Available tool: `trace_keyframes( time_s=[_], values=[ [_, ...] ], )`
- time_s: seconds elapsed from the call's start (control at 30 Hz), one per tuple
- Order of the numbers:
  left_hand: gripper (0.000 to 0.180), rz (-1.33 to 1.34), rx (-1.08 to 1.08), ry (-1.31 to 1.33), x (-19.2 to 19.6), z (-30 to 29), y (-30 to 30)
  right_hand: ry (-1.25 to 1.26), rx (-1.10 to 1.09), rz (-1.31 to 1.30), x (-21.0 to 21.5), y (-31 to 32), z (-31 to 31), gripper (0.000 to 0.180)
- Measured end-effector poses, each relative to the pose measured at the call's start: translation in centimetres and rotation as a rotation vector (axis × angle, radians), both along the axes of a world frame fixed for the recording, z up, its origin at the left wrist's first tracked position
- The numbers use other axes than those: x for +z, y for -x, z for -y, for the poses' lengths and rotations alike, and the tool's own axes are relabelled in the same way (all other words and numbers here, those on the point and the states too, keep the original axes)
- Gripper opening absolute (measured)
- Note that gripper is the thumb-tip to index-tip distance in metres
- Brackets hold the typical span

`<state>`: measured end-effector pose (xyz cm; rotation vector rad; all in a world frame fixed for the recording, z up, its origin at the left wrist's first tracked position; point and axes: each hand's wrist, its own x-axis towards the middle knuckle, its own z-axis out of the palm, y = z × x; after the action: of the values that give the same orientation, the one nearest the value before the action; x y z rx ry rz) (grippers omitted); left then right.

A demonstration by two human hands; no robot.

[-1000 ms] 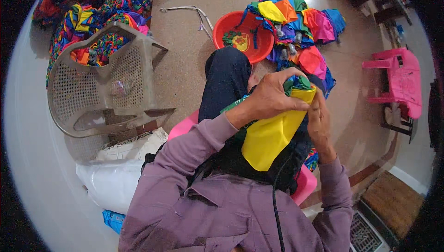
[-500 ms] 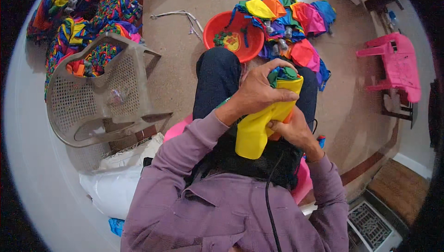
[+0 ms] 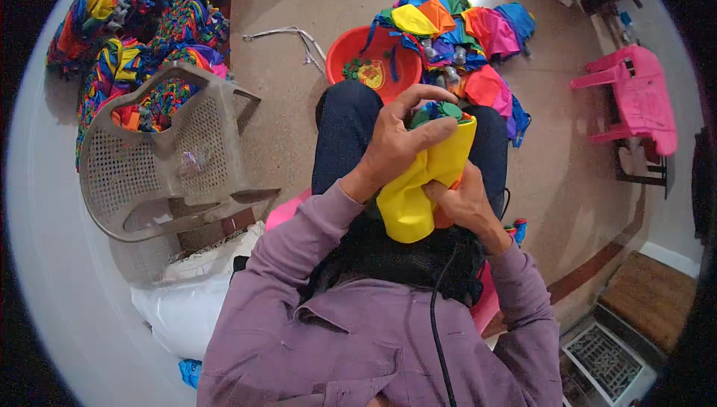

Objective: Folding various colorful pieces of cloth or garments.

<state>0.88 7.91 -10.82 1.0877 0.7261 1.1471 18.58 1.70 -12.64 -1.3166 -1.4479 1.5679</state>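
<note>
In front of my lap is a folded bundle of rainbow fabric [image 3: 407, 209], its large yellow panel facing me and some orange showing along the right side. My left hand [image 3: 396, 138] curls round the bundle's upper end, thumb and fingers on either side of a round green cap [image 3: 449, 110] that pokes out there. Lower down, my right hand [image 3: 467, 202] grips the bundle from the right, its thumb pressed on the yellow fabric. The fingers behind the cloth are partly hidden.
Beyond my knees stands a red basin [image 3: 409, 63] with small green pieces inside. Beside it lies a pile of rainbow fabric pieces [image 3: 489, 89]. To the left are a grey plastic chair [image 3: 202, 134] and heaped colourful bundles [image 3: 187, 26]; at right, a pink plastic stool [image 3: 642, 101].
The bundle has shifted slightly left and toward me in view. My left fingers have lifted and spread a little around the green cap, while my right hand keeps its grip.
</note>
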Motion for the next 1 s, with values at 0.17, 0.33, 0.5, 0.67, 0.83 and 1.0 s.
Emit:
trace_keyframes(
  time_s=[0.17, 0.33, 0.5, 0.67, 0.83, 1.0],
  values=[
    [0.032, 0.005, -0.002, -0.053, 1.3, -0.2, 1.4, -0.059, 0.01, 0.018, 1.8, 1.0, -0.4, 0.039],
    [0.03, 0.02, -0.041, -0.054, 1.8, 0.1, 2.0, -0.074, 0.039, -0.007, 2.2, 1.3, -0.3, 0.038],
    [0.027, 0.017, -0.037, -0.061, -0.2, 0.5, 1.1, -0.057, 0.051, 0.09, 2.2, 0.2, 0.2, 0.038],
    [0.029, 0.055, -0.034, 0.007, 0.3, 1.0, 0.8, -0.14, 0.291, 0.298, 5.6, -4.1, -1.8, 0.04],
    [0.027, 0.01, -0.034, -0.07, 0.3, 1.1, 0.4, -0.287, 0.092, 0.299, 9.4, -5.2, -3.7, 0.031],
    [0.032, -0.07, -0.022, -0.111, -0.2, 1.2, -0.2, -0.611, 0.131, 0.577, 13.3, -1.9, -5.1, 0.019]
  ],
)
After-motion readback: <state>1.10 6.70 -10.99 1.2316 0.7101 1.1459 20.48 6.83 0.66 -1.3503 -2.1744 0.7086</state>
